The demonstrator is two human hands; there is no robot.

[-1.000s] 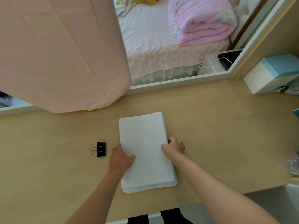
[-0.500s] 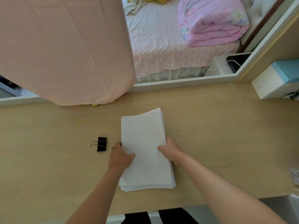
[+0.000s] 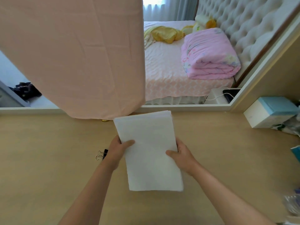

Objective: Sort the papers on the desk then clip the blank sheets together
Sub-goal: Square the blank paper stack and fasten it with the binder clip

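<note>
Pale wooden desk (image 3: 48,159): our left hand (image 3: 116,153) and right hand (image 3: 181,155) clasp the white paper stack (image 3: 149,151); we should square its edges first.

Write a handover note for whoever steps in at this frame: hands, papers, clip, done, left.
Left hand: grips the left edge of the stack of white sheets, thumb on top.
Right hand: grips its right edge, thumb on top.
The stack looks gathered and seems raised off the desk.
Binder clip: on the desk beside the left hand, unused.
Done: sheets gathered into one stack.
Left: square the edges, fit the clip.
</note>
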